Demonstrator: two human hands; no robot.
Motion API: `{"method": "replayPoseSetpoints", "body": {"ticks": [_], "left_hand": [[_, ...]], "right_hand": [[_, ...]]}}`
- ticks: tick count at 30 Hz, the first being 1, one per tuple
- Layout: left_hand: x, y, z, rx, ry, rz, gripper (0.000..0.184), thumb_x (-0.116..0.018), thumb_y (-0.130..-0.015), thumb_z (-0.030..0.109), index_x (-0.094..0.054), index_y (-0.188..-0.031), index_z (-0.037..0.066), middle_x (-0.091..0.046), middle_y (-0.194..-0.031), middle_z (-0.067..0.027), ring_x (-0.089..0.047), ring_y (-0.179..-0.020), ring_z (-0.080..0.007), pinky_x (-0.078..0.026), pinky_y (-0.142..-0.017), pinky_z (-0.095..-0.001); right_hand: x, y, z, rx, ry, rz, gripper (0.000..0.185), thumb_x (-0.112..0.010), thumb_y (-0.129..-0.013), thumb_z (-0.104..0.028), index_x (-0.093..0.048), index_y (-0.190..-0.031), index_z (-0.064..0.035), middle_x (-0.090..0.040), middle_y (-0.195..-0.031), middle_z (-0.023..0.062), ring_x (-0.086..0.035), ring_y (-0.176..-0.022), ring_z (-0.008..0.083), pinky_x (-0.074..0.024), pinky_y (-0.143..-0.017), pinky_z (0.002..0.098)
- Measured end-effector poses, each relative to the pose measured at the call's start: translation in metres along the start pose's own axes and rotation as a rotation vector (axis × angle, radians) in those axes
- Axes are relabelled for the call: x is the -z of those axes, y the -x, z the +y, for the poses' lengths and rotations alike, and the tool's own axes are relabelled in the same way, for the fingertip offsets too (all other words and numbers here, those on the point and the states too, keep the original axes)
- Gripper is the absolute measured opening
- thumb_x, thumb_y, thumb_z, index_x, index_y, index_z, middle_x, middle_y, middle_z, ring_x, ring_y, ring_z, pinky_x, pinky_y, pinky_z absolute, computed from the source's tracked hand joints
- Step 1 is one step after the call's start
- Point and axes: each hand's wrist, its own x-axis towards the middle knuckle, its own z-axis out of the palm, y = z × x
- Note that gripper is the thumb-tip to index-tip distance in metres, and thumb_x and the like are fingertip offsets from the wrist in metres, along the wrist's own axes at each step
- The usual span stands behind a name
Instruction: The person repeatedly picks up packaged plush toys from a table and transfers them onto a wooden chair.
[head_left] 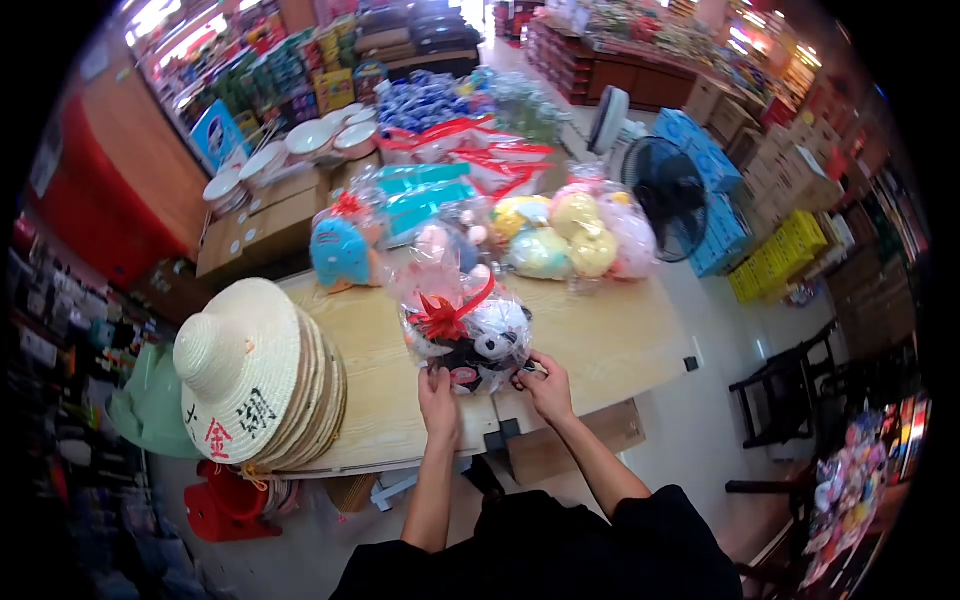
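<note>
A clear plastic bag of plush toys [468, 330], with a black and white panda, a pink toy and a red ribbon bow, lies at the front of the wooden table [600, 330]. My left hand [438, 398] grips its lower left corner. At the lower right corner, my right hand [545, 385] pinches the plastic. Just behind are a bagged blue plush toy [342, 250] with a red bow and bagged yellow plush toys [582, 235].
Stacked straw hats [250, 375] stand at the table's left end. Behind are cardboard boxes with bowls [310, 138], red and teal packages [425, 205] and a black fan [668, 195]. A dark chair [785, 390] is on the right.
</note>
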Motion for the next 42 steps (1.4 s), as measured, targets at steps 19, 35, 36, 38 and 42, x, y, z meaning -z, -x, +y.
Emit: {"method": "replayPoseSetpoints", "body": {"ticks": [19, 35, 36, 38, 42], "left_hand": [[-0.319, 0.369, -0.146, 0.190, -0.033, -0.781, 0.041, -0.050, -0.094, 0.012, -0.040, -0.133, 0.006, -0.046, -0.128, -0.0030, -0.051, -0.105, -0.0137, -0.046, -0.084, -0.0297], [-0.500, 0.593, -0.282, 0.543, -0.252, -1.298, 0.039, -0.051, -0.094, 0.014, -0.040, -0.130, 0.007, -0.046, -0.128, -0.0041, -0.048, -0.110, -0.0145, -0.042, -0.094, -0.0364], [-0.512, 0.606, -0.293, 0.555, -0.250, -1.325, 0.038, -0.050, -0.094, 0.014, -0.040, -0.130, 0.006, -0.046, -0.129, -0.0050, -0.048, -0.110, -0.0150, -0.042, -0.095, -0.0368], [-0.538, 0.628, -0.318, 0.577, -0.243, -1.373, 0.038, -0.050, -0.094, 0.013, -0.039, -0.130, 0.005, -0.045, -0.129, -0.0067, -0.048, -0.111, -0.0161, -0.041, -0.096, -0.0378], [-0.607, 0.663, -0.382, 0.618, -0.217, -1.417, 0.032, -0.049, -0.094, 0.013, -0.044, -0.124, 0.005, -0.048, -0.123, -0.0054, -0.049, -0.108, -0.0155, -0.042, -0.095, -0.0374]], "right_hand": [[0.426, 0.316, -0.118, 0.336, -0.049, 0.744, 0.033, -0.053, -0.085, 0.006, -0.058, -0.118, 0.0031, -0.067, -0.087, 0.0096, -0.064, -0.076, 0.0131, -0.0529, -0.069, 0.0264], [0.604, 0.504, -0.112, 0.533, -0.166, 1.502, 0.029, -0.058, -0.084, 0.004, -0.060, -0.112, 0.0050, -0.065, -0.088, 0.0097, -0.063, -0.073, 0.0129, -0.0523, -0.067, 0.0252], [0.619, 0.509, -0.113, 0.537, -0.176, 1.537, 0.029, -0.058, -0.084, 0.004, -0.061, -0.112, 0.0045, -0.065, -0.089, 0.0092, -0.062, -0.074, 0.0123, -0.0520, -0.067, 0.0247], [0.654, 0.518, -0.113, 0.518, -0.160, 1.583, 0.028, -0.057, -0.084, 0.003, -0.061, -0.112, 0.0046, -0.065, -0.088, 0.0091, -0.062, -0.074, 0.0120, -0.0520, -0.067, 0.0247], [0.739, 0.516, -0.116, 0.485, -0.102, 1.681, 0.031, -0.058, -0.082, 0.007, -0.060, -0.113, 0.0064, -0.067, -0.087, 0.0106, -0.064, -0.071, 0.0139, -0.0524, -0.066, 0.0258]]}}
